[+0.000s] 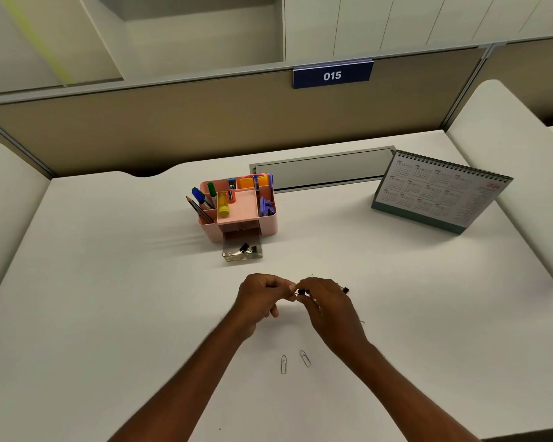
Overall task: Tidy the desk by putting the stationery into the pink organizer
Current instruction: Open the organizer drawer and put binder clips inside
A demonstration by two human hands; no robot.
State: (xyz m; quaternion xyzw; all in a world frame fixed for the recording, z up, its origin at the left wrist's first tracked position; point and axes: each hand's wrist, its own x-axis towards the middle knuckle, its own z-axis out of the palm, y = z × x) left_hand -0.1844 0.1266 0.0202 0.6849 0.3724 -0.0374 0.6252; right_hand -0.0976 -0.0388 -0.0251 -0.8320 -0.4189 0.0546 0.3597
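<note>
The pink organizer (238, 218) stands mid-desk, holding pens, markers, a yellow glue stick, sticky notes and purple clips. Its clear drawer (242, 251) is pulled out toward me with black binder clips inside. My left hand (261, 298) and my right hand (328, 306) meet in front of the drawer. Together they pinch a small black binder clip (301, 292) between their fingertips. Another black binder clip (345, 289) peeks out behind my right hand. Two silver paper clips (283, 364) (305, 358) lie on the desk nearer to me, between my forearms.
A desk calendar (441, 189) stands at the back right. A grey cable tray lid (323, 169) sits behind the organizer. A beige partition with a blue "015" sign (332, 74) closes the back of the white desk (109, 298).
</note>
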